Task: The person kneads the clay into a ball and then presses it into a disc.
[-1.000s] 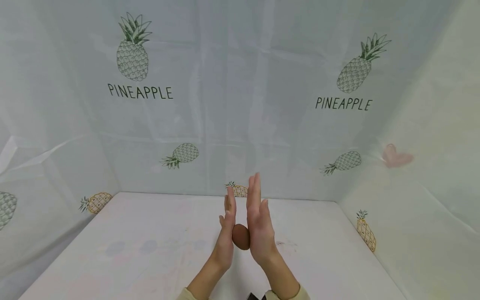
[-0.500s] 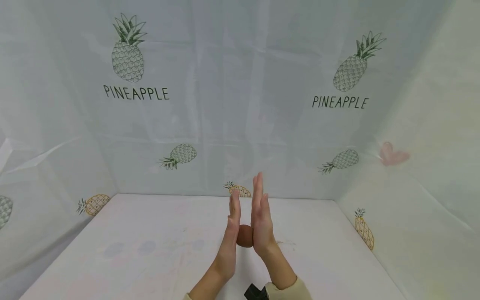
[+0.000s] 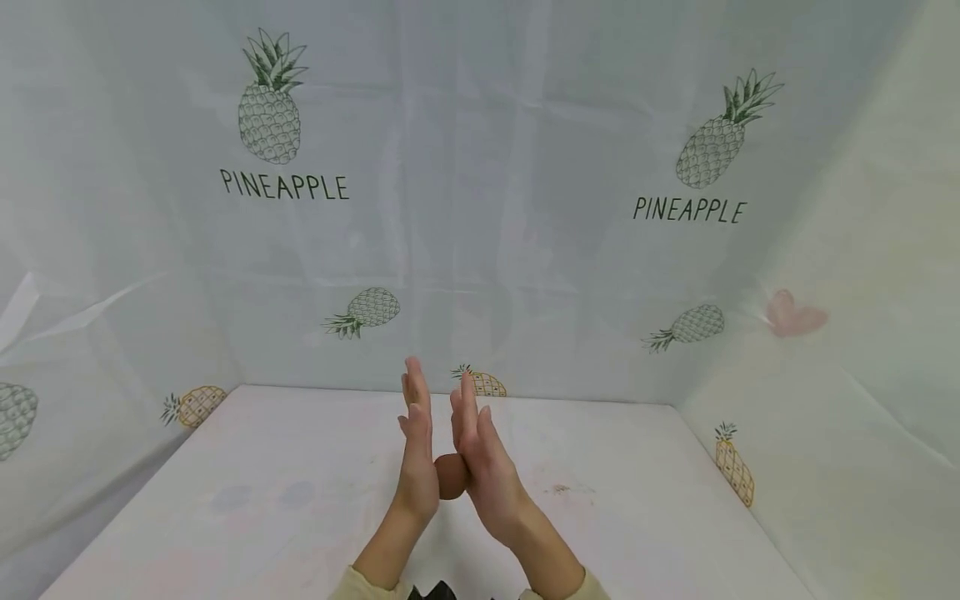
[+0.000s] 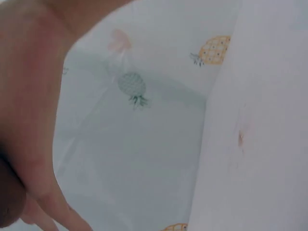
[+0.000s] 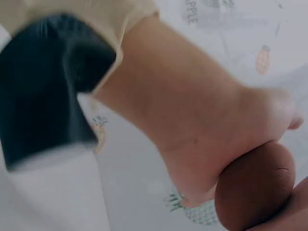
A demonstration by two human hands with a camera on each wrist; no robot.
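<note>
A brown, rounded ball of what looks like modelling clay [image 3: 452, 477] sits between the palms in the head view. My left hand [image 3: 418, 454] presses its left side with straight fingers pointing up and away. Against its right side lies my right hand [image 3: 489, 475], fingers likewise straight. The palms stand apart by the ball's width. In the right wrist view the clay ball [image 5: 257, 185] shows small creases, touching the heel of the left hand [image 5: 216, 139]. Only a dark edge of the ball [image 4: 9, 197] appears in the left wrist view, beside the right hand [image 4: 29, 106].
Both hands are above a white tabletop [image 3: 300, 467] with faint stains. Pale cloth [image 3: 480, 208] printed with pineapples hangs behind and along both sides. A black wrist-worn device [image 5: 53, 91] sits by a beige sleeve [image 5: 134, 14].
Both hands and the clay ball have shifted left. The palms slid against each other: the right fingertips stood higher before, and now the left ones do. The ball's outline went from egg-like to rounder.
</note>
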